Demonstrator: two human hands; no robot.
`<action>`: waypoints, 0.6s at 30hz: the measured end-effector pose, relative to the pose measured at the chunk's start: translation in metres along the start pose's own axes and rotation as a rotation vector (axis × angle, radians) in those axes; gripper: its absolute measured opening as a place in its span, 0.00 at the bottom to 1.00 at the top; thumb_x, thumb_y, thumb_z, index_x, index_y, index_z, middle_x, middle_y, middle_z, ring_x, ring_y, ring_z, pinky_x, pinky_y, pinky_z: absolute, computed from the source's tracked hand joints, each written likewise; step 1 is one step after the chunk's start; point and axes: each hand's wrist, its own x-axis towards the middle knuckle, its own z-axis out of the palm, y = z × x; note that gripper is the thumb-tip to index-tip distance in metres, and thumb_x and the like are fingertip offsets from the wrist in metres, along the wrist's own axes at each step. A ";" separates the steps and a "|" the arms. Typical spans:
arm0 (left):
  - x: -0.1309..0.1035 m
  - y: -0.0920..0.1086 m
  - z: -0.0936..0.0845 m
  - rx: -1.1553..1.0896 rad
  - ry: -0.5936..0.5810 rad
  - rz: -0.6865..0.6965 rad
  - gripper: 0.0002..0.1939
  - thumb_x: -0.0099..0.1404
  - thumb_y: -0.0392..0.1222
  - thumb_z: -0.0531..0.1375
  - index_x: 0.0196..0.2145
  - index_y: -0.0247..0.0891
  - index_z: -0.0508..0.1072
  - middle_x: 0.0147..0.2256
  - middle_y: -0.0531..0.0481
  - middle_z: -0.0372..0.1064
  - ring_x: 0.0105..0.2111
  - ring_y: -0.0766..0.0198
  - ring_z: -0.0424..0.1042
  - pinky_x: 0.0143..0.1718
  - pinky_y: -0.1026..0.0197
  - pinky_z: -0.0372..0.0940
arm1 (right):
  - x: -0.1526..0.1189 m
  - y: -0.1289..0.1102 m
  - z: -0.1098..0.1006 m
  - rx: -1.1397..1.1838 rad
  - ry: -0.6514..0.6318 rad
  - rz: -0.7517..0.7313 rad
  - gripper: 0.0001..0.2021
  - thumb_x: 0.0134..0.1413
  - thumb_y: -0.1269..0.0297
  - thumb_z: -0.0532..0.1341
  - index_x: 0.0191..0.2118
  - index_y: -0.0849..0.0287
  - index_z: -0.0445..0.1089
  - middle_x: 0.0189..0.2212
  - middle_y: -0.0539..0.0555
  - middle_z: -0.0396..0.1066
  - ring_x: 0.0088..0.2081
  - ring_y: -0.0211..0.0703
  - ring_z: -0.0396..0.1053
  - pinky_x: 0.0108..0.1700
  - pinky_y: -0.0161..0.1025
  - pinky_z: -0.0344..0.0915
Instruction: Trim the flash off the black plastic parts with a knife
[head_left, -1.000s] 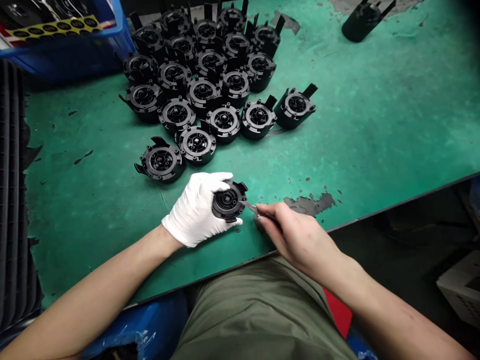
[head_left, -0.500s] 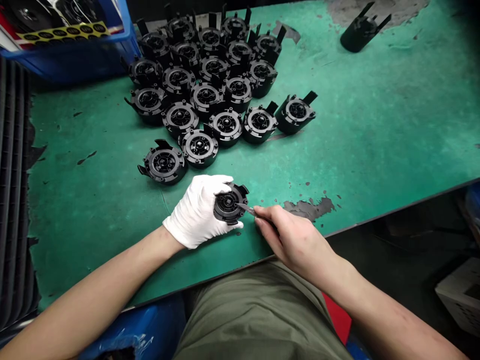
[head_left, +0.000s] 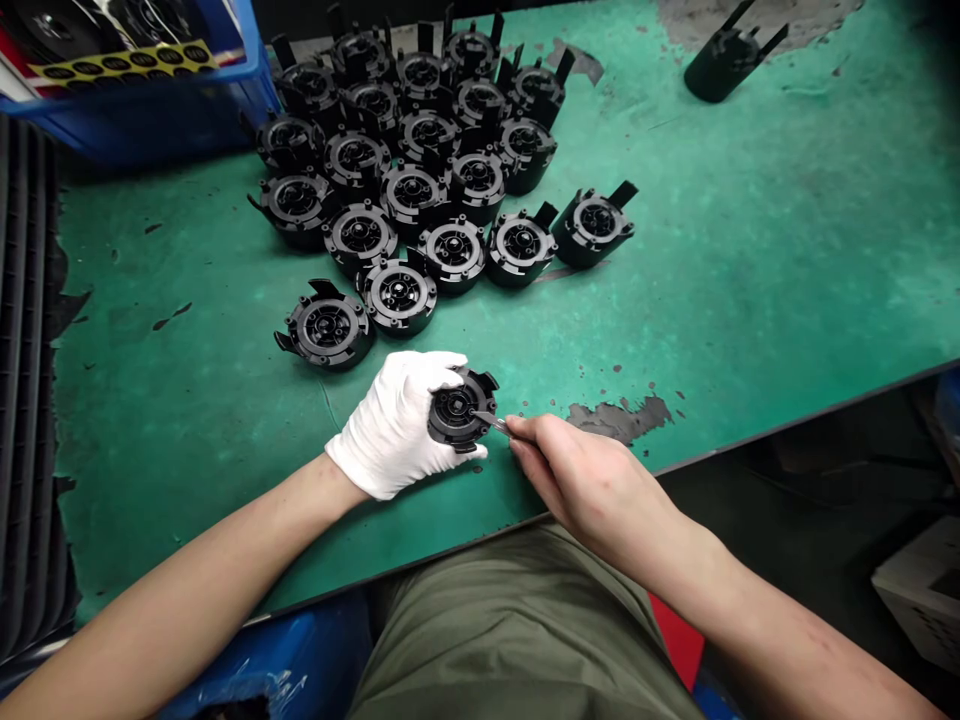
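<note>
My left hand [head_left: 405, 425], in a white glove, is wrapped round a black plastic housing [head_left: 463, 405] and tilts its round ribbed face towards me. My bare right hand [head_left: 574, 460] pinches a slim craft knife [head_left: 495, 421] between thumb and fingers. The pointed blade reaches over the right part of the housing's face, close to its inner ring; whether it touches cannot be made out. Beyond my left hand, a similar black housing [head_left: 330, 325] stands on the green table, beside another black housing [head_left: 400, 292].
Several more black housings [head_left: 412, 190] with upright tabs crowd the back of the green table [head_left: 712, 260]. A lone housing [head_left: 724, 65] stands at the far right. A blue bin [head_left: 150, 120] occupies the back left, above stacked dark ribbed trays [head_left: 26, 380]. The table's front edge runs just before me.
Almost nothing differs. The view has shifted very slightly, and both hands keep their grip, with the knife point still at the right part of the housing's face.
</note>
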 end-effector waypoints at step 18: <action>0.010 0.007 -0.002 -0.025 -0.012 -0.048 0.45 0.59 0.75 0.70 0.60 0.41 0.68 0.52 0.39 0.76 0.49 0.45 0.78 0.54 0.45 0.72 | 0.021 0.017 -0.024 -0.468 -0.104 -0.365 0.07 0.76 0.74 0.54 0.53 0.64 0.66 0.31 0.49 0.71 0.28 0.42 0.69 0.29 0.44 0.56</action>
